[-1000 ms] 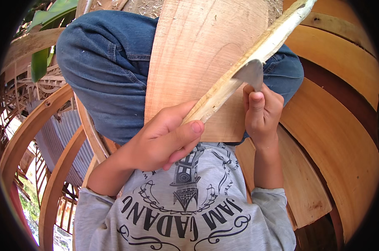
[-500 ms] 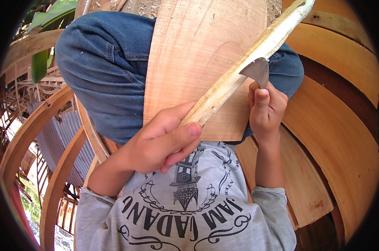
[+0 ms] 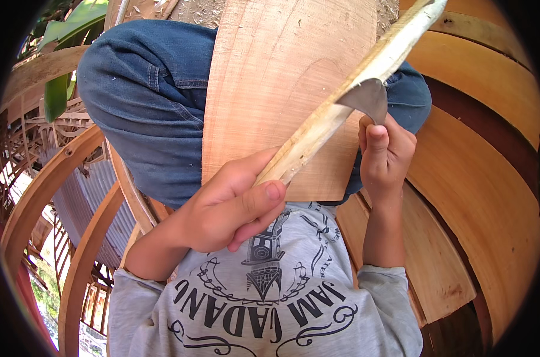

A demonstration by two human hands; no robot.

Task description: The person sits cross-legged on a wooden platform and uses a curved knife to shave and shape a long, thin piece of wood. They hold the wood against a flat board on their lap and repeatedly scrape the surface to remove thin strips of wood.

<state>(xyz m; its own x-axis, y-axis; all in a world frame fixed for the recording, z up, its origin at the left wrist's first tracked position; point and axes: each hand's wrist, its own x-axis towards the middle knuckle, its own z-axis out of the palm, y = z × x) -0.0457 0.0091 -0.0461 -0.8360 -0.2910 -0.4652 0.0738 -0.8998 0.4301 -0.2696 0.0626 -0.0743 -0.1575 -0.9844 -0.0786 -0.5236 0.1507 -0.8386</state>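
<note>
My left hand (image 3: 234, 205) is closed round the lower end of a long pale wooden stick (image 3: 308, 134), which slants up to the right. Its far end has been pared to whitish wood. On the right, my right hand (image 3: 386, 154) grips a knife (image 3: 368, 100) with a broad, pointed grey blade. The blade lies against the stick near its middle, with its tip over the stick's face. The knife's handle is hidden in my fist. Beneath the stick a wide flat wooden board (image 3: 270, 77) rests between my legs.
My bent legs in blue jeans (image 3: 145, 107) flank the board. Curved wooden planks (image 3: 472, 196) rise at the right, and curved wooden ribs (image 3: 73, 160) stand at the left with corrugated sheet behind. Wood shavings (image 3: 201, 12) lie beyond the board.
The knife and my right hand have shifted slightly to the right. The stick has moved a little left and tilted slightly, with my left hand still round its end.
</note>
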